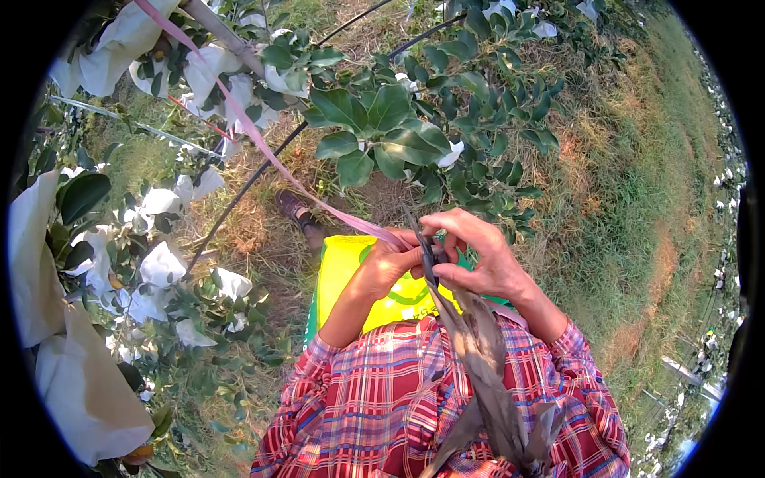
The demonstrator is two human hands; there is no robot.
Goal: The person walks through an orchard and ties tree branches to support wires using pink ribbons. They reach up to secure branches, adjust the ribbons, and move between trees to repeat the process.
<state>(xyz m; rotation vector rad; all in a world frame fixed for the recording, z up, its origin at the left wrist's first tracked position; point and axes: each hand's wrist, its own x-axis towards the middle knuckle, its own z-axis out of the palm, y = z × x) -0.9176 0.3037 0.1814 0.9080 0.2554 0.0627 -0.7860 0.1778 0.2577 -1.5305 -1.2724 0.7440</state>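
Note:
My left hand is closed around a pink strap, which runs up to the branches at the upper left, and also touches a dark strip bundle. My right hand pinches the same dark strips between thumb and fingers, close beside the left hand. From there the long grey-brown strips hang over my plaid shirt. Behind my hands a yellow and green bag bearing writing hangs at my waist. What exactly the fingers grip is partly hidden.
Leafy branches stand in front of me. Fruit-tree branches with white bags fill the left side, large ones close by. A dark hose or cable crosses diagonally. Below lies grassy ground, with a shoe on it.

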